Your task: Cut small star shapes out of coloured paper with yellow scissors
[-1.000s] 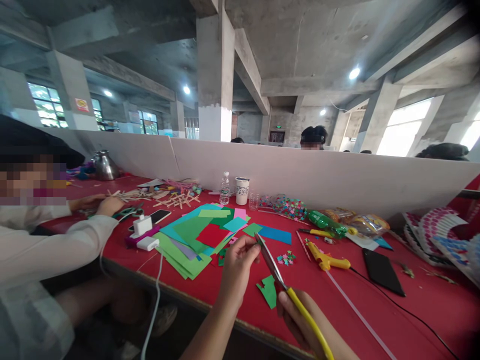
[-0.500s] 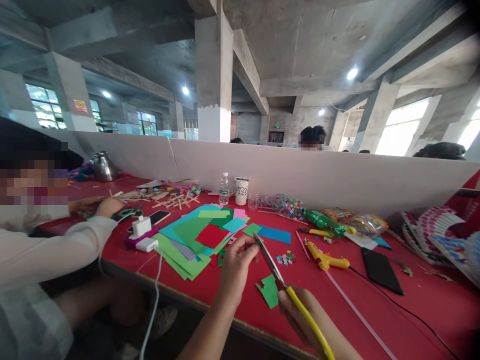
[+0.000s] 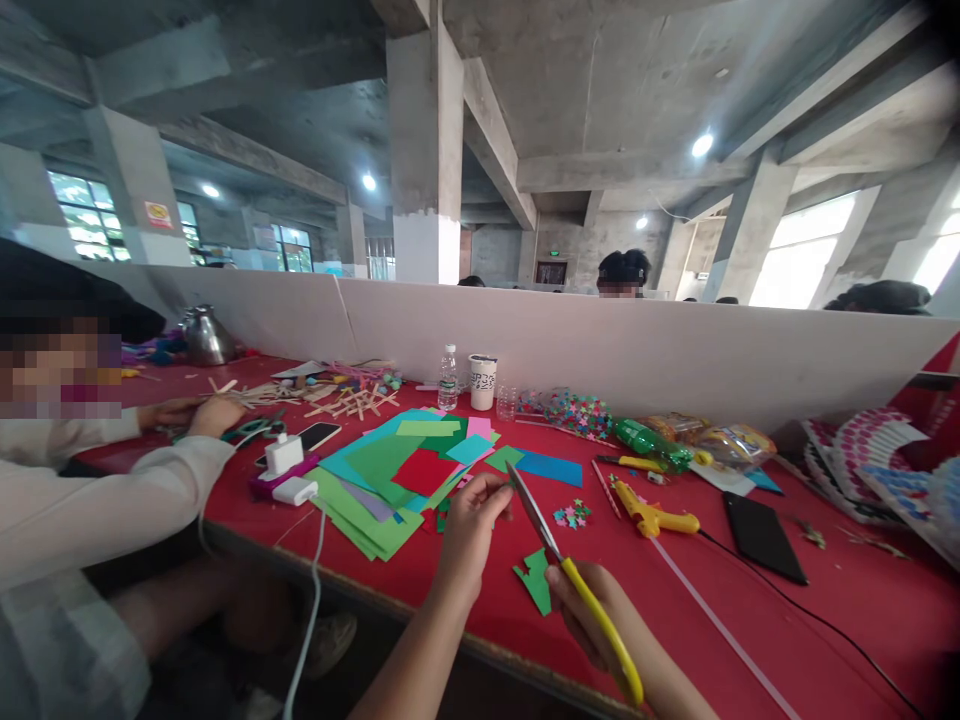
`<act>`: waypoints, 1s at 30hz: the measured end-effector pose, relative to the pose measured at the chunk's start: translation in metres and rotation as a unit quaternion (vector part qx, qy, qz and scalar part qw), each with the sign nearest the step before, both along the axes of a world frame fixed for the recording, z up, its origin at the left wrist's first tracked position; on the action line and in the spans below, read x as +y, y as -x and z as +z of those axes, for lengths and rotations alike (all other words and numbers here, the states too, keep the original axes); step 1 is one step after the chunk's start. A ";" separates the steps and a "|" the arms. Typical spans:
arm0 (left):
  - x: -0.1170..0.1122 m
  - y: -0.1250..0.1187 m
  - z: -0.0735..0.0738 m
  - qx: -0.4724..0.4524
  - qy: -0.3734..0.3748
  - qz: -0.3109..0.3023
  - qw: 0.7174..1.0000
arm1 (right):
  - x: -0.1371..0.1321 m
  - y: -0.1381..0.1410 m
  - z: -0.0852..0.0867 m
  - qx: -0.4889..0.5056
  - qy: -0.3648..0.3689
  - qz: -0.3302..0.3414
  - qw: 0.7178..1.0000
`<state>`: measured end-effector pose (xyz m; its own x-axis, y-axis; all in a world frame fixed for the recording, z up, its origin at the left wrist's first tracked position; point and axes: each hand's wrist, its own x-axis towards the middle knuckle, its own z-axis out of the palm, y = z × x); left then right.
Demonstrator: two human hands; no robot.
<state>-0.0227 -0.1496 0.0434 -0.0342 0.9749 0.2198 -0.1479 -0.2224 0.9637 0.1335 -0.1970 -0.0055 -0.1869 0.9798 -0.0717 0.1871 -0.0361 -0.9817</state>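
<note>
My right hand (image 3: 592,605) is closed around the yellow handles of a pair of scissors (image 3: 536,510). The blades point up and left, their tips right beside the fingers of my left hand (image 3: 474,525). Thumb and fingers of that left hand are pinched together; whatever they hold is too small and covered to make out. Under the scissors, a cut piece of green paper (image 3: 535,580) lies on the red table. Small paper stars (image 3: 574,514) are heaped right of the blades. A green paper square (image 3: 505,459) lies just beyond the scissor tips.
Coloured paper sheets (image 3: 375,470) spread at left, near a charger (image 3: 283,455) with a white cable. A yellow glue gun (image 3: 651,515), black phone (image 3: 765,538) and green bottle (image 3: 652,443) lie right. A cup (image 3: 482,383) stands behind. Another person's hands (image 3: 214,412) work at far left.
My right hand and the scissors have shifted slightly up and left, with the handles swung inward. My left hand stays pinched in almost the same place.
</note>
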 end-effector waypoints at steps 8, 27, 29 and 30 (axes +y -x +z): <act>-0.001 -0.013 -0.032 0.072 0.031 -0.177 0.981 | 0.018 -0.015 -0.014 0.053 -0.013 -0.087 0.995; 0.043 -0.022 -0.080 0.247 -0.053 -0.132 0.958 | 0.101 -0.062 -0.019 -0.161 0.100 -0.176 0.966; 0.040 -0.022 -0.081 0.283 -0.071 -0.131 0.947 | 0.109 -0.066 -0.022 -0.189 0.119 -0.180 0.958; 0.039 -0.022 -0.080 0.297 -0.079 -0.131 0.943 | 0.111 -0.068 -0.022 -0.200 0.125 -0.183 0.954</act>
<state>-0.0011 -0.1108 -0.0370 0.3775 0.8868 0.2666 0.3382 -0.4000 0.8518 0.2012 -0.0862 -0.0280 0.2563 0.9172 -0.3050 0.4755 -0.3943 -0.7864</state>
